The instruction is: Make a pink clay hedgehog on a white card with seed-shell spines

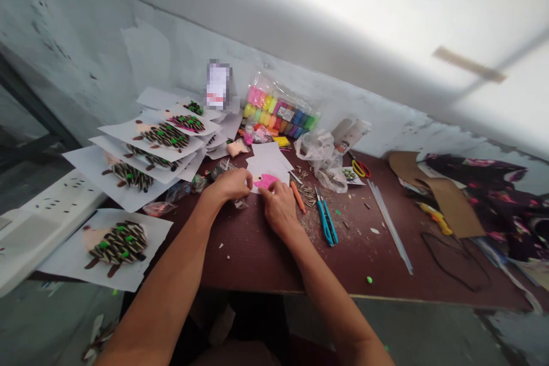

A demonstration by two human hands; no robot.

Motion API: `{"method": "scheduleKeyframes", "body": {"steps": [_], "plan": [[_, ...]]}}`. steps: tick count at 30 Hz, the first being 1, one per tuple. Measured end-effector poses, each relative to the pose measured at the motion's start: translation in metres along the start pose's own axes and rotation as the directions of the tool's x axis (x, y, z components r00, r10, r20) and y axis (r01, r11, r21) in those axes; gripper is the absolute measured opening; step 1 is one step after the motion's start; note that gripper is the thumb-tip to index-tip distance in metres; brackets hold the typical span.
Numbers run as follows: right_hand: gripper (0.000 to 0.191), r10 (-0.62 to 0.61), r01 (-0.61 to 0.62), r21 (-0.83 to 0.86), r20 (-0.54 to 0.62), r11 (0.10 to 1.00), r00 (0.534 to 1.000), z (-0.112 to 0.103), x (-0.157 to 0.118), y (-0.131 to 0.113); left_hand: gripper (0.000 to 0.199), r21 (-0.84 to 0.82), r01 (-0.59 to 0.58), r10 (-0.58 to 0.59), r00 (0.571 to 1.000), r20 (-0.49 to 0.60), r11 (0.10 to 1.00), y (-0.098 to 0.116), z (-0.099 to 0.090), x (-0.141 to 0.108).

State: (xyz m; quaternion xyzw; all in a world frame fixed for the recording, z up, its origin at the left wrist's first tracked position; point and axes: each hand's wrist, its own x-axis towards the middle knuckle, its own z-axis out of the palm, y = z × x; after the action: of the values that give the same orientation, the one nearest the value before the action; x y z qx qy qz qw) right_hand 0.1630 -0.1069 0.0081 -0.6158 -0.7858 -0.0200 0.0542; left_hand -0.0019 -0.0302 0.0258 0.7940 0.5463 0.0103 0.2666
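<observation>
From the lower left, the left forearm was stretched over the dark red-brown tabletop [244, 257], and the left hand [234, 185] was bent inward, fingers curled by the white paper sheet [266, 159]; whether anything was gripped could not be told. And there, between the hands, the flat bright-pink piece [267, 180] was seen on the paper! Just right, the right hand [279, 209] was angled in, knuckles up, fingertips laid at the pink piece's lower edge; whether it was pinched stayed unclear.
</observation>
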Motion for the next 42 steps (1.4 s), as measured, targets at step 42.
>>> {"method": "scheduleKeyframes", "body": {"steps": [42], "plan": [[0.039, -0.079, 0.079, 0.006, 0.006, 0.997, 0.997, -0.009, -0.021, 0.036, 0.03, -0.371, -0.261, 0.292, 0.956, 0.027, 0.891, 0.001, 0.013, 0.009]]}}
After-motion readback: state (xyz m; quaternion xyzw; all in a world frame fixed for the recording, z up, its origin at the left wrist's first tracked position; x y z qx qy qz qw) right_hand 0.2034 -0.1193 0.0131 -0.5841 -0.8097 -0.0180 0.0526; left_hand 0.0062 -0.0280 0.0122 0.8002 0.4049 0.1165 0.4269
